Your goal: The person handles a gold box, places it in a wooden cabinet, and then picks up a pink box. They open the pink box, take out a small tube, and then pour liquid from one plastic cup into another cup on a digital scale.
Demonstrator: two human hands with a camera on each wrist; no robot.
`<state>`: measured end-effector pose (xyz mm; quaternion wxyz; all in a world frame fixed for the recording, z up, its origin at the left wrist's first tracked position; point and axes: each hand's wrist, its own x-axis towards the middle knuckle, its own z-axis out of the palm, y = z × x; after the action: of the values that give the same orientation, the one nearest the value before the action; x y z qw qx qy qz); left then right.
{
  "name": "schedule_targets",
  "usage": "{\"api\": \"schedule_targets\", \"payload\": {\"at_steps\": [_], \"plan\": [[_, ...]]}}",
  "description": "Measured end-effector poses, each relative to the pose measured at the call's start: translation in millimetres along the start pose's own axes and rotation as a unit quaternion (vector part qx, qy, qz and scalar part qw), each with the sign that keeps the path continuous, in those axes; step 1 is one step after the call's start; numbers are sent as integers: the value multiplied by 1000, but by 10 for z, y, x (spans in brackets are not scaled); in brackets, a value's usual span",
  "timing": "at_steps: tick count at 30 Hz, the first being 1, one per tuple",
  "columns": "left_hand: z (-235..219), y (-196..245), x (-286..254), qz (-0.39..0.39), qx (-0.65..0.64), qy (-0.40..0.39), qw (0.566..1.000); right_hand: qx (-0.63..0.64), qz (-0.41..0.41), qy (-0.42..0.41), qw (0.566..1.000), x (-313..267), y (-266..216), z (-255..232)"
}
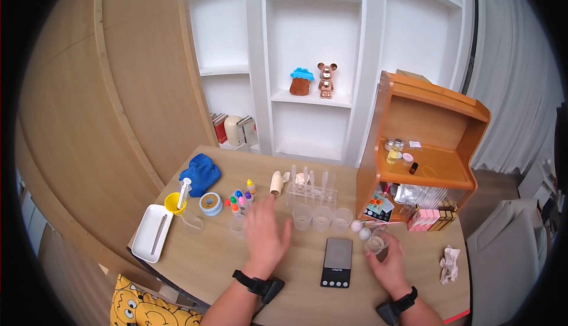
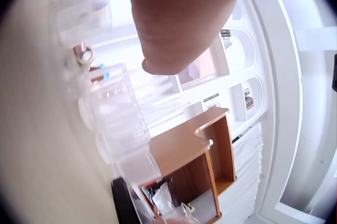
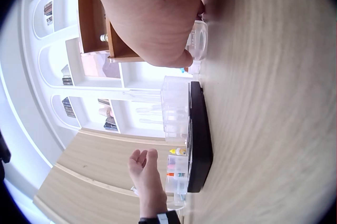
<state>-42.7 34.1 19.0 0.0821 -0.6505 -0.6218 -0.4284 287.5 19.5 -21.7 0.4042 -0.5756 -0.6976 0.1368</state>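
Fingers of the right hand [image 1: 390, 267] are clamping round a clear, colourless plastic cup [image 1: 376, 243], its round, open rim showing and its wall see-through. The cup is sitting to the right of the black scale [image 1: 338, 254], near the table's right side. The left hand [image 1: 265, 234] is hovering near the small coloured bottles [image 1: 235, 207], its fingers loosely bent, gripping nothing.
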Motion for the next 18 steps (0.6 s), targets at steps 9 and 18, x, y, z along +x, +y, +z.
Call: {"api": "schedule_targets", "payload": {"at_steps": [9,18], "plan": [[-10,-338,44,-51,204,-15,977,-13,2,2,1000,-16,9,2],[-226,-15,92,-40,166,7,985,-18,12,-12,1000,0,-63,-46]]}}
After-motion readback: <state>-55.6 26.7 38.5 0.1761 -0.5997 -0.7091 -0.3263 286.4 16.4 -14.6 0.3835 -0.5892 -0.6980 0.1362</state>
